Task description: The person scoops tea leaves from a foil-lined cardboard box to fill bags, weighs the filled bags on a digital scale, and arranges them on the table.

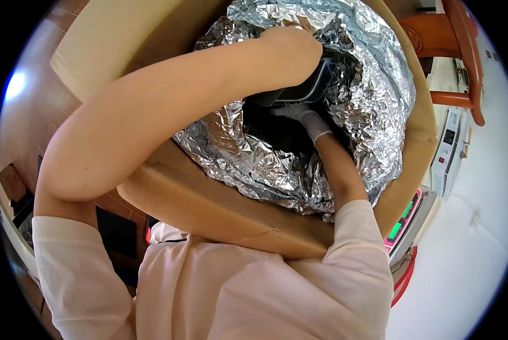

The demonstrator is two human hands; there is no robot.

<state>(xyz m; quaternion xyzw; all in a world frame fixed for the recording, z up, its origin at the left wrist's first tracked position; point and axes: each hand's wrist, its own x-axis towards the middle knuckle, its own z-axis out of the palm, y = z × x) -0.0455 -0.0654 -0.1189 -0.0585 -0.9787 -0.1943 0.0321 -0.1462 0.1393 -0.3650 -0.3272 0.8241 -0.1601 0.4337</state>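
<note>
A dark plastic container [299, 94] with a pale grey rim sits tilted inside a crumpled silver foil liner [376, 85]. My right hand [300, 115], in a light grey glove, is down in the liner with its fingers at the container's near edge, seemingly gripping it. My left arm crosses over the opening, and its bent wrist [296, 51] covers part of the container. The fingers of my left hand are hidden behind that wrist, on the far side. Below my right hand the liner's inside is dark, so its contents cannot be made out.
A large cardboard box [220, 209] surrounds the foil liner, its flap [104, 45] folded out at upper left. On the right stand a wooden chair [455, 56], a white device with a small display [448, 141] and a scale with green displays [401, 221]. Tiled floor [33, 93] shows at left.
</note>
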